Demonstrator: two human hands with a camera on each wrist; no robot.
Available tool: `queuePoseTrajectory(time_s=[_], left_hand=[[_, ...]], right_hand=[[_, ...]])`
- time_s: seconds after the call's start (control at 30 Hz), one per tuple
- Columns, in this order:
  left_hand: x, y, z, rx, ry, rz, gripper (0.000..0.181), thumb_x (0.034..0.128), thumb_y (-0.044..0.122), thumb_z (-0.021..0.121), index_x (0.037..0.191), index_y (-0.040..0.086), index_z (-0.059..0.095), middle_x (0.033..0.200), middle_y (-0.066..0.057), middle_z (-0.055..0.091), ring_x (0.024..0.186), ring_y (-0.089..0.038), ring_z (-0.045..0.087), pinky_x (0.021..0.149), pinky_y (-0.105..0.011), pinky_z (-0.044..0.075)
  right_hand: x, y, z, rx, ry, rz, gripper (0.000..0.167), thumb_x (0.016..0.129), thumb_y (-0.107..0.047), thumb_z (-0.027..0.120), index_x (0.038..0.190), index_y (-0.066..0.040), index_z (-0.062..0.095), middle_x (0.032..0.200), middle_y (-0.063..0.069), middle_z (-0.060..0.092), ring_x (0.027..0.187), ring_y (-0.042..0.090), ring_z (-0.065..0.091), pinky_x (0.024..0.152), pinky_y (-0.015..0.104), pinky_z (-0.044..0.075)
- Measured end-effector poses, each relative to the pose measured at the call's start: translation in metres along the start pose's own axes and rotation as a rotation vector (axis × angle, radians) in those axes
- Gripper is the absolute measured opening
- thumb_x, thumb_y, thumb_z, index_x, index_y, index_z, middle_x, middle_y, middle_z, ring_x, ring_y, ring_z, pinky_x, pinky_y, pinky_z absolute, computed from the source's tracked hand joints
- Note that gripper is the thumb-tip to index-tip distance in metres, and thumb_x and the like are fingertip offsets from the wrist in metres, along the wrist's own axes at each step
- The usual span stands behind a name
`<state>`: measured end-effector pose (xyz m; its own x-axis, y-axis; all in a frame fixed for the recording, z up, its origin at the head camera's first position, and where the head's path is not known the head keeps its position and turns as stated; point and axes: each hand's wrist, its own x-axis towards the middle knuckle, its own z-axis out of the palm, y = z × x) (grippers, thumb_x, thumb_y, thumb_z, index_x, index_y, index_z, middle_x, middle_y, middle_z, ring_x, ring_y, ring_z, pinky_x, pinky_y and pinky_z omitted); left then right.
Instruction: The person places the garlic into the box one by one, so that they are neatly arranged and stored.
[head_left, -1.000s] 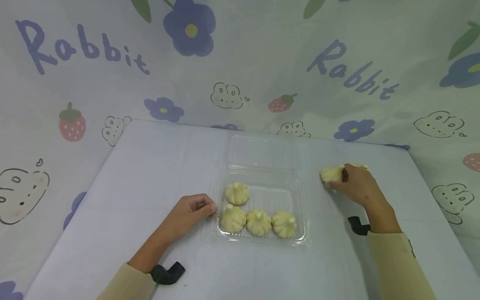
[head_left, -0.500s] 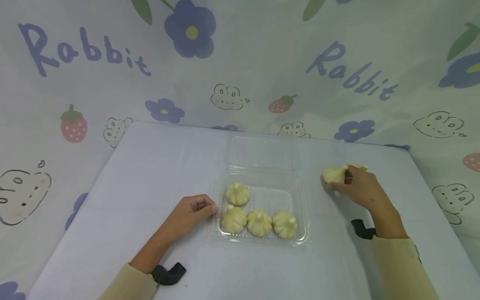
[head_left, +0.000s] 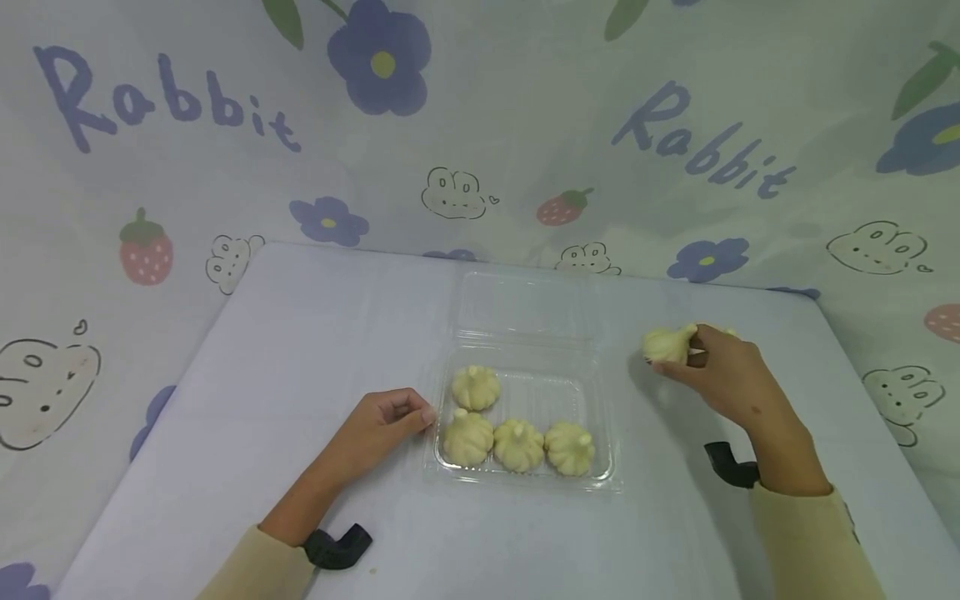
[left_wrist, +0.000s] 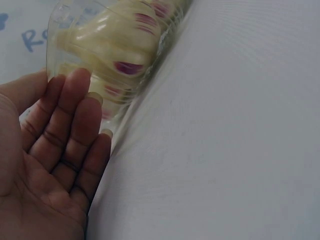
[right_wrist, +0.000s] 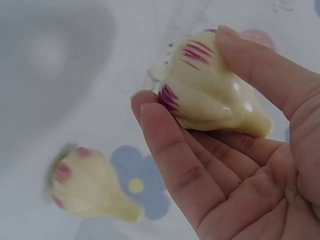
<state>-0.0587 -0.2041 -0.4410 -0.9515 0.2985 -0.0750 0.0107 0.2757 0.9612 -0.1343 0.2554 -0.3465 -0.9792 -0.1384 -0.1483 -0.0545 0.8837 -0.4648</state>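
In the head view, my right hand [head_left: 723, 367] holds a pale garlic bulb [head_left: 667, 345] just above the table. The right wrist view shows the garlic bulb [right_wrist: 215, 90], streaked purple, pinched between thumb and fingers, stem toward the palm. Another garlic bulb [right_wrist: 90, 185] lies beyond it, mostly hidden by the hand in the head view. My left hand [head_left: 386, 429] pinches the left edge of an open clear plastic box [head_left: 600, 417]. Inside sit several garlic bulbs [head_left: 517, 446], one at back left and a row along the front. Through its wall, purple marks show in the left wrist view.
The box's transparent lid [head_left: 521, 304] lies folded back behind it. A white cloth covers the table [head_left: 315, 325]. A printed curtain [head_left: 480, 125] with flowers and rabbits hangs along the back and sides. Black curved pieces [head_left: 337, 546] sit at both wrists.
My right hand has closed around the garlic bulb and raised it slightly off the table. The left hand and the box have stayed put.
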Motion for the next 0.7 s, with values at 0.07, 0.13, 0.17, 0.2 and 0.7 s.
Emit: queuePoseTrajectory(time_s=[0.07, 0.13, 0.17, 0.2, 0.7], left_hand=[[0.000, 0.000, 0.000, 0.001, -0.001, -0.001, 0.016, 0.1033, 0.020, 0.068, 0.097, 0.007, 0.074, 0.088, -0.003, 0.072, 0.088, -0.019, 0.067, 0.082, -0.027, 0.051], [0.000, 0.000, 0.000, 0.003, 0.000, 0.001, 0.016, 0.1032, 0.020, 0.068, 0.096, 0.007, 0.074, 0.088, -0.003, 0.072, 0.088, -0.019, 0.067, 0.081, -0.027, 0.051], [0.000, 0.000, 0.000, 0.003, 0.000, 0.001, 0.016, 0.1032, 0.020, 0.068, 0.096, 0.007, 0.074, 0.088, -0.003, 0.072, 0.088, -0.019, 0.067, 0.081, -0.027, 0.051], [0.000, 0.001, 0.000, 0.004, 0.000, 0.002, 0.016, 0.1031, 0.020, 0.068, 0.096, 0.007, 0.075, 0.088, -0.003, 0.072, 0.088, -0.019, 0.066, 0.081, -0.027, 0.051], [-0.001, 0.001, 0.000, -0.002, -0.003, -0.015, 0.016, 0.1029, 0.022, 0.069, 0.096, 0.007, 0.074, 0.088, -0.004, 0.072, 0.089, -0.021, 0.066, 0.081, -0.028, 0.051]], right_hand=[[-0.004, -0.007, -0.001, 0.015, 0.017, -0.015, 0.075, 0.094, -0.054, 0.075, 0.133, 0.007, 0.054, 0.126, 0.030, 0.065, 0.115, 0.045, 0.067, 0.081, 0.055, 0.056], [-0.009, -0.014, -0.003, 0.030, 0.032, -0.030, 0.074, 0.094, -0.054, 0.075, 0.134, 0.004, 0.055, 0.125, 0.027, 0.068, 0.115, 0.043, 0.067, 0.083, 0.057, 0.056], [-0.011, -0.018, -0.004, 0.036, 0.040, -0.042, 0.074, 0.094, -0.054, 0.075, 0.135, 0.004, 0.055, 0.124, 0.027, 0.068, 0.115, 0.043, 0.068, 0.084, 0.058, 0.055], [-0.013, -0.022, -0.005, 0.043, 0.046, -0.049, 0.073, 0.094, -0.054, 0.075, 0.135, 0.003, 0.055, 0.125, 0.025, 0.069, 0.115, 0.042, 0.068, 0.086, 0.058, 0.055], [-0.035, -0.077, 0.000, 0.096, 0.059, -0.221, 0.062, 0.091, -0.038, 0.083, 0.139, -0.006, 0.060, 0.122, 0.014, 0.072, 0.105, 0.034, 0.074, 0.084, 0.049, 0.059]])
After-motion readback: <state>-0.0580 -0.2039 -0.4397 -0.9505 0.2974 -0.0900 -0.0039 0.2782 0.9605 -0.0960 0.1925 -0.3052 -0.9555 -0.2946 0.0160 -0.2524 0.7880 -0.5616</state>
